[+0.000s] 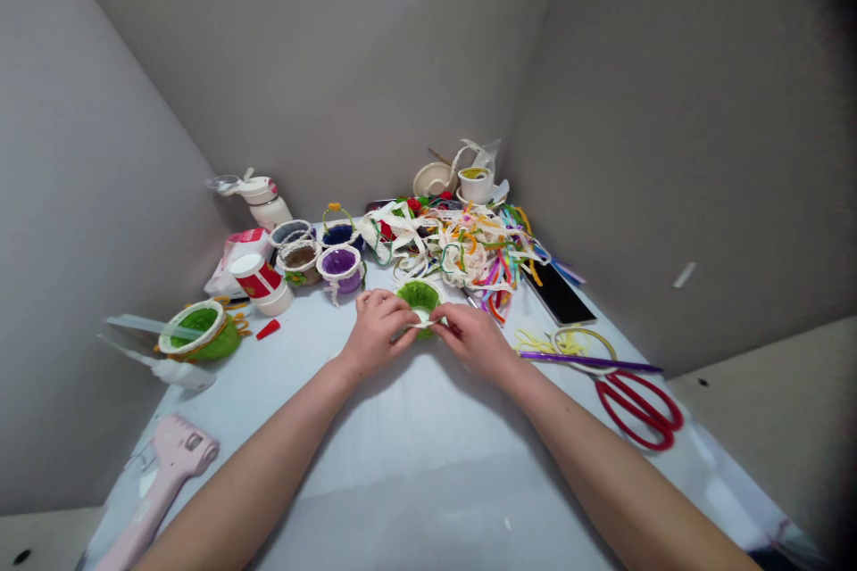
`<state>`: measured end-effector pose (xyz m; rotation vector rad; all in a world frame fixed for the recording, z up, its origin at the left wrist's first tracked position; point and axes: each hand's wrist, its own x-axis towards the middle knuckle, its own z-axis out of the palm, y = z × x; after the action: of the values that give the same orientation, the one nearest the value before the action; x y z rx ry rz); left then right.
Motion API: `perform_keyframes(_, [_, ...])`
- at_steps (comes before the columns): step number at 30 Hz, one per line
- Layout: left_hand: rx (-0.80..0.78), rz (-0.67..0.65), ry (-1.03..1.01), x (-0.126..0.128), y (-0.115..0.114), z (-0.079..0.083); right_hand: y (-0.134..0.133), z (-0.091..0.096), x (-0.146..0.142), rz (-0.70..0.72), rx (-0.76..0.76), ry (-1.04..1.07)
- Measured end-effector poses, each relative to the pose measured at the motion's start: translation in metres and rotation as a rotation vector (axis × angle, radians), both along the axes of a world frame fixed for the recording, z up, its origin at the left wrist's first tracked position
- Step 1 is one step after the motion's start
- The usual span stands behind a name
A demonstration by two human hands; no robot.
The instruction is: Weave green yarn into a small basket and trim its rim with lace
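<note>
A small green basket [419, 293] with a white rim sits on the table between my hands. Along its near edge runs a white strip of trim [424, 324], pinched by the fingers of both hands. My left hand [381, 330] grips the strip from the left, thumb and fingertips together beside the basket. From the other side my right hand [472, 337] pinches it between thumb and forefinger. The hands partly cover the basket's lower front, and whether the strip is fixed to the rim cannot be made out.
A heap of lace and ribbons [461, 245] lies behind. Small baskets [340, 268] and a red-and-white cup [258, 281] stand left, with a green basket [201, 330] and pink glue gun [178, 455] nearer. Right are a phone [561, 293], purple stick [589, 361] and red-handled scissors [639, 410].
</note>
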<state>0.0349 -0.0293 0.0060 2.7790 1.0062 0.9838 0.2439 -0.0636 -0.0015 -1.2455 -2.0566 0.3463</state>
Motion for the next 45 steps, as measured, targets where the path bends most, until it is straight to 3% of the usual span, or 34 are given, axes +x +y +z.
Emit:
perform_keyframes(15, [0.043,0.042,-0.077,0.002,0.002,-0.010,0.004,-0.011,-0.008,-0.008,0.288,-0.060])
perform_keyframes(30, [-0.018,0.015,-0.053,0.002,0.002,-0.008,0.008,-0.015,-0.003,0.052,0.215,0.013])
perform_keyframes(39, [-0.035,0.026,-0.082,0.005,-0.002,-0.004,0.004,-0.017,-0.004,-0.034,0.116,0.134])
perform_keyframes(45, [-0.020,0.043,-0.090,0.008,-0.002,-0.003,0.005,-0.014,-0.006,0.038,0.162,0.152])
